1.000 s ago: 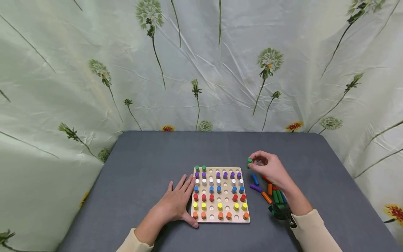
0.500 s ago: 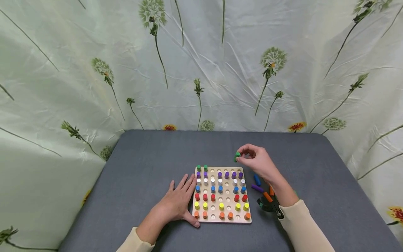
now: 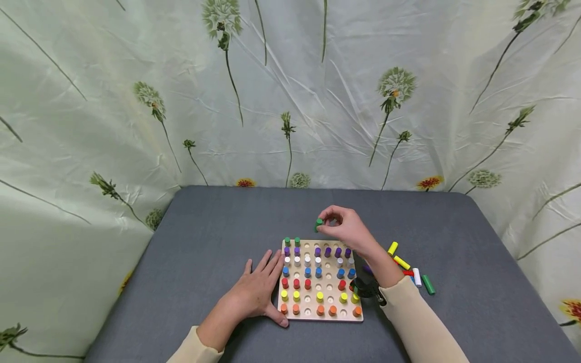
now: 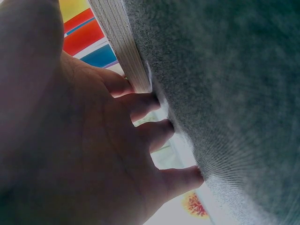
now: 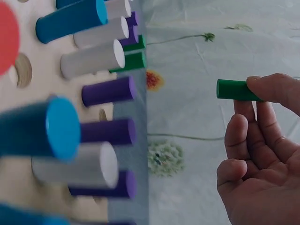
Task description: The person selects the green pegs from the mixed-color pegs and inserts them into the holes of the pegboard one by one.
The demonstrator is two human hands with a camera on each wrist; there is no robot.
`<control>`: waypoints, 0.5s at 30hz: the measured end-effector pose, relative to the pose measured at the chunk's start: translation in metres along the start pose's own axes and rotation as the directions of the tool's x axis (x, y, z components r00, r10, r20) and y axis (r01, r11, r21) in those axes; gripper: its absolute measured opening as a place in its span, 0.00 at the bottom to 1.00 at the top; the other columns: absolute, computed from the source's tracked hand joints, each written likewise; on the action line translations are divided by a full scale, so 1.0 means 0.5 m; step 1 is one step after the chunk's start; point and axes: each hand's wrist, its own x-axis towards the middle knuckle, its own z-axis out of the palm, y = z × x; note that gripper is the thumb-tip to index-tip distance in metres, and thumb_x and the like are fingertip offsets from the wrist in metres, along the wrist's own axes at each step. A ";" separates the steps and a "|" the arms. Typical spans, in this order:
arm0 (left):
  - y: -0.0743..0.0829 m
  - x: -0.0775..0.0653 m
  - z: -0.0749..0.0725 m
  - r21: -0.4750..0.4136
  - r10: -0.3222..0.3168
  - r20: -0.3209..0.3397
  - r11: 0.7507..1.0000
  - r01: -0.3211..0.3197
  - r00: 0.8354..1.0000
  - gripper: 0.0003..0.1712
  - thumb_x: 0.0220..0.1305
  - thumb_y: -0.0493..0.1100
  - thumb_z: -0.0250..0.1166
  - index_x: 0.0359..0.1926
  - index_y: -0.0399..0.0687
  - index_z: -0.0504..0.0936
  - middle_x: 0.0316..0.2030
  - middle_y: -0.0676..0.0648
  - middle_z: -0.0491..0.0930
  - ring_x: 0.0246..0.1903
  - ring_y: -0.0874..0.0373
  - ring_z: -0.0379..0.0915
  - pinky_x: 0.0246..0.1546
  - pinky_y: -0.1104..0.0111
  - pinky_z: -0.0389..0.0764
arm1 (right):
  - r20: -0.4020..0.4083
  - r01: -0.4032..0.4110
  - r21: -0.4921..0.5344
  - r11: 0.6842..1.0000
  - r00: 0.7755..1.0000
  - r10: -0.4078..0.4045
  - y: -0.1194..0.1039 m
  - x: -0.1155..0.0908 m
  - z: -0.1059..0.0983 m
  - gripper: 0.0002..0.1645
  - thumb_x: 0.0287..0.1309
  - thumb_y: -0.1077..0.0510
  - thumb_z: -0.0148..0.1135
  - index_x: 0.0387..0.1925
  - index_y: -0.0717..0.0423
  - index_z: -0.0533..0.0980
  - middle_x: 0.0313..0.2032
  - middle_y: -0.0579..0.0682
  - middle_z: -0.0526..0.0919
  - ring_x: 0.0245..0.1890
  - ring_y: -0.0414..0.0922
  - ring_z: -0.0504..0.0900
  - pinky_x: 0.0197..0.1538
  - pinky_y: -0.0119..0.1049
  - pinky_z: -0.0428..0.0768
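Note:
A square wooden pegboard lies on the table, with upright pegs in rows by colour: green at the far edge, then purple, white, blue, red, yellow and orange. Several holes in it are bare. My left hand lies spread at the board's left side, its fingers and thumb along that edge. Between thumb and fingertips my right hand pinches a green peg, held above the far edge of the board. Two other green pegs stand in the far row's left end.
Right of the board lie loose pegs, among them a yellow peg, a white peg and a green peg. My right forearm hides part of that pile. A flower-printed curtain hangs behind the grey table.
My right hand has moved left with the green peg, from over the loose pegs to the board's far edge. More of the loose pile now shows at right. My left hand has stayed in place.

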 end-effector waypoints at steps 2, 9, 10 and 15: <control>-0.001 0.001 0.000 -0.003 0.002 -0.001 1.000 -0.002 1.000 0.89 0.33 0.84 0.78 0.87 0.50 0.44 0.87 0.46 0.43 0.87 0.43 0.38 0.78 0.29 0.49 | 0.018 0.000 -0.011 1.000 1.000 0.001 0.002 0.008 0.012 0.08 0.67 0.58 0.70 0.46 0.56 0.82 0.39 0.50 0.82 0.38 0.50 0.80 0.40 0.39 0.77; -0.006 0.004 0.005 -0.014 0.026 -0.025 1.000 -0.027 0.999 0.90 0.32 0.84 0.80 0.87 0.50 0.44 0.87 0.46 0.43 0.87 0.43 0.39 0.78 0.29 0.50 | 0.082 -0.008 -0.067 0.998 0.997 0.014 0.025 0.030 0.049 0.09 0.66 0.59 0.71 0.45 0.56 0.82 0.37 0.51 0.82 0.38 0.50 0.79 0.41 0.40 0.76; -0.007 0.004 0.005 -0.016 0.028 -0.026 0.999 -0.028 0.999 0.90 0.32 0.84 0.80 0.87 0.50 0.44 0.87 0.46 0.43 0.87 0.43 0.38 0.78 0.29 0.49 | 0.092 -0.012 -0.077 0.997 0.996 0.020 0.027 0.032 0.052 0.09 0.66 0.59 0.71 0.45 0.56 0.82 0.37 0.51 0.82 0.38 0.50 0.79 0.42 0.40 0.76; -0.009 0.003 0.005 -0.018 0.025 -0.027 1.000 -0.026 0.999 0.90 0.32 0.84 0.80 0.87 0.50 0.44 0.87 0.46 0.43 0.87 0.43 0.38 0.78 0.29 0.49 | 0.130 -0.056 -0.103 0.993 0.989 0.069 0.035 0.036 0.063 0.07 0.65 0.61 0.70 0.43 0.55 0.82 0.37 0.51 0.82 0.36 0.47 0.78 0.43 0.40 0.76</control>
